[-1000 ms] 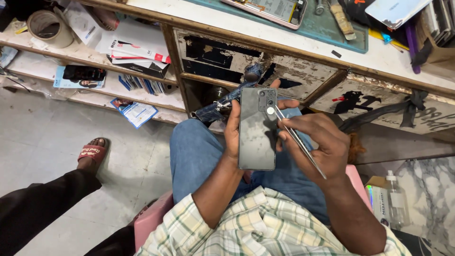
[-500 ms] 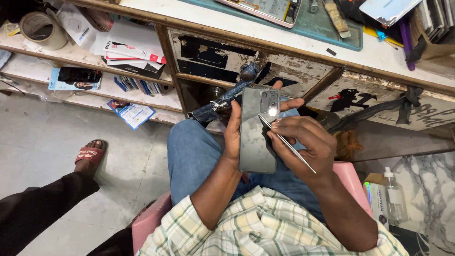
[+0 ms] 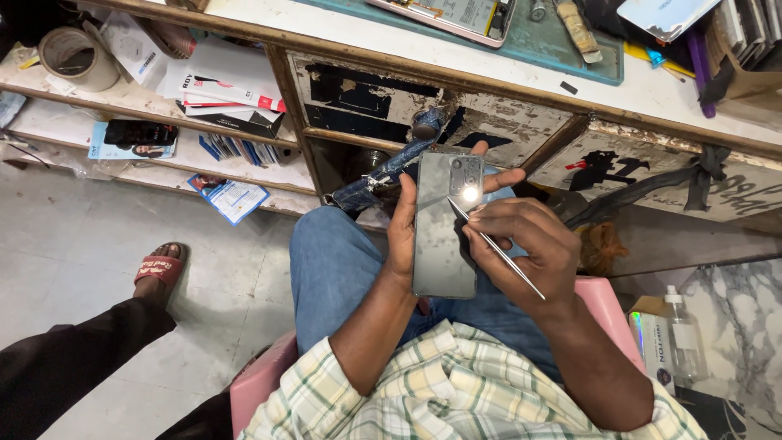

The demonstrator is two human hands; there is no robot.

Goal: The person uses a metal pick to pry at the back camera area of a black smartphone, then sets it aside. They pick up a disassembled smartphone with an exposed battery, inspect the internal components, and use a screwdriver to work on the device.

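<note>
Left hand (image 3: 403, 236) gripped dark phone (image 3: 444, 224) upright over lap, right hand (image 3: 525, 248) pinched thin metal tool (image 3: 497, 248) at its edge, opened phone (image 3: 444, 12) on surface (image 3: 342, 20) above, tape roll (image 3: 69, 57) and white-red boxes (image 3: 224, 90) on left shelf, clear bottle (image 3: 680, 342) at right.

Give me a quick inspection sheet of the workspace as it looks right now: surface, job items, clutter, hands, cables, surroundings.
Surface: worn wooden workbench with a teal mat on top.
Job's things: dark grey smartphone, back up; thin metal pointed tool, tip at its right edge.
Clutter: opened phone on the mat; tape roll and papers on the shelves.
Grippers: left hand holds the smartphone; right hand grips the tool.
Cables: nothing seen.
Surroundings: pink stool, clear pump bottle, another person's sandalled foot.
</note>
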